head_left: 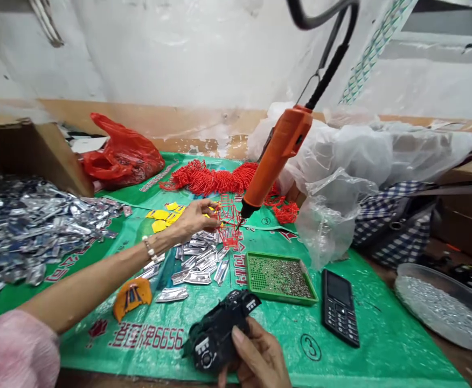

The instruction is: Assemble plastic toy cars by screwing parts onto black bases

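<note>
My left hand (193,218) reaches out over the green sheet (357,361), its fingers pinched on thin red wire pieces (228,218) beside the yellow parts (165,215). A beaded bracelet sits on that wrist. My right hand (256,355) is low at the front edge, wrapped round a black plastic toy body (217,334). An orange electric screwdriver (276,156) hangs on a black cable with its tip just above the red wire pieces; no hand holds it.
Silver metal parts (198,264) lie in a small pile mid-table, and a large heap of them (34,226) fills the left. A green screw tray (279,277), a black phone (340,307), an orange part (132,296), red bag (123,153), plastic bags (365,156) and a clear bowl (442,304) surround them.
</note>
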Available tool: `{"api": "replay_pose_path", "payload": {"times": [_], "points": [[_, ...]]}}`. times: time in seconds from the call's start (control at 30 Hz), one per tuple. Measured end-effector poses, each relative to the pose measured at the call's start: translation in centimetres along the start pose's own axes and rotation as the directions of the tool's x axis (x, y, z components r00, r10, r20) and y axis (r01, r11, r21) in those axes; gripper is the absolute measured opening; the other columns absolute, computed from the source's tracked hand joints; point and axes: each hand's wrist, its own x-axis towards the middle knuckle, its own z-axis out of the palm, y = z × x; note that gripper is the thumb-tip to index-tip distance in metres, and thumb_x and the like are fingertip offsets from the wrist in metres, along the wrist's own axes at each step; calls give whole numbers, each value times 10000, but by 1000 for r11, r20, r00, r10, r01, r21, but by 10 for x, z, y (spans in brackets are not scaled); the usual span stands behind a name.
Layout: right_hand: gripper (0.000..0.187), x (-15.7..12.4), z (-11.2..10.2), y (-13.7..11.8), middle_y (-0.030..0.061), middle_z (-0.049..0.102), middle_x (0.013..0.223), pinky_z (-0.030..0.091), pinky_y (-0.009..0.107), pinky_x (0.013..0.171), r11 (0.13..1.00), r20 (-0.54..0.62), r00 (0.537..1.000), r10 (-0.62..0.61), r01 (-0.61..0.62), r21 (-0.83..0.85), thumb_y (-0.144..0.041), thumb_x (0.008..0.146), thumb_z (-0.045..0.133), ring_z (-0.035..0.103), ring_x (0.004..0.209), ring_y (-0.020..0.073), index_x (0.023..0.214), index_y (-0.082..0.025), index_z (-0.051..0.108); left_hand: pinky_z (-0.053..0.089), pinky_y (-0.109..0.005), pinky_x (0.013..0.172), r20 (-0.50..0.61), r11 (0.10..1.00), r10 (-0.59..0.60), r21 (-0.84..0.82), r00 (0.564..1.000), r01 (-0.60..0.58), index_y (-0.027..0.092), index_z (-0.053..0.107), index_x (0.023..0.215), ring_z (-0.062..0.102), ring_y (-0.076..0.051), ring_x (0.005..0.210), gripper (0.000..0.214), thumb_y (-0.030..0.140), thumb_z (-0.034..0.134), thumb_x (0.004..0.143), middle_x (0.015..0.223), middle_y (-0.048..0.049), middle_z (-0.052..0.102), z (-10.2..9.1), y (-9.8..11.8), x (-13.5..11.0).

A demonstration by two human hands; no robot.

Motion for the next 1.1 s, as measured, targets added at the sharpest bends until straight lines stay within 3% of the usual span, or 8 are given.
{"api": "replay_pose_path", "payload": {"times": [0.13, 0.23, 0.33, 0.47, 0.67, 0.77, 0.93, 1.1], "points": [[278, 0, 3, -3, 61, 699, 672, 500, 209, 401, 998, -45, 998, -54, 55, 21, -350, 677, 880, 611, 535, 136, 768, -127, 741, 541, -224, 542, -81, 997, -62, -39, 995, 59, 126, 586, 1001, 577, -85, 546, 227, 71, 727, 832, 692, 61, 563, -3, -14, -27], [255, -2, 5, -4, 54, 694, 690, 504, 201, 423, 998, -49, 997, -66, 67, 0, -337, 707, 863, 602, 552, 124, 794, -127, 746, 517, -207, 522, -93, 995, -88, -49, 992, 84, 126, 613, 969, 570, -80, 561, 108, 219, 662, 946, 750, 38, 599, 4, -22, -30], [265, -1, 4, -4, 49, 688, 711, 522, 211, 450, 996, -29, 998, -61, 59, -60, -362, 735, 844, 595, 562, 116, 813, -128, 747, 494, -195, 511, -129, 996, -70, -59, 989, 63, 122, 616, 903, 564, -79, 564, 137, 240, 676, 937, 747, 34, 605, 3, -24, -30], [299, 2, 2, -4, 56, 692, 731, 532, 232, 453, 994, -19, 998, -62, 60, -89, -384, 705, 863, 614, 598, 134, 805, -128, 743, 500, -200, 504, -250, 993, -38, -118, 968, 9, 158, 523, 857, 559, -85, 514, 315, 135, 813, 733, 619, 84, 550, -22, -20, -33], [320, 0, 10, -6, 69, 715, 698, 493, 216, 412, 996, -69, 994, -85, 83, -40, -377, 655, 893, 623, 547, 138, 797, -123, 760, 564, -259, 591, -398, 975, -16, -210, 917, -74, 182, 480, 860, 612, -109, 592, 446, 247, 855, 627, 676, 64, 570, -56, -14, -68], [287, -9, 20, -16, 57, 723, 692, 492, 207, 431, 996, -113, 989, -91, 90, -13, -339, 630, 910, 639, 559, 138, 769, -138, 759, 586, -287, 654, -356, 966, 0, -241, 934, -92, 174, 506, 881, 619, -122, 671, 444, 296, 847, 624, 726, 53, 573, -40, -11, -99], [283, -17, 39, -26, 41, 767, 844, 575, 278, 581, 986, -192, 971, -139, 155, 69, -336, 631, 905, 685, 683, 165, 825, -188, 763, 575, -284, 737, -178, 957, 51, -274, 983, -99, 179, 558, 921, 644, -166, 837, 408, 275, 841, 643, 863, -2, 649, 8, -10, -142], [364, -19, 39, -23, 13, 777, 854, 585, 355, 750, 969, -357, 917, -177, 225, 98, -361, 531, 939, 689, 696, 172, 806, -219, 747, 553, -321, 894, 94, 959, 258, -146, 962, -243, 271, 598, 1301, 639, -191, 1002, 523, 220, 723, 796, 1078, -33, 653, 18, -10, -162]]}}
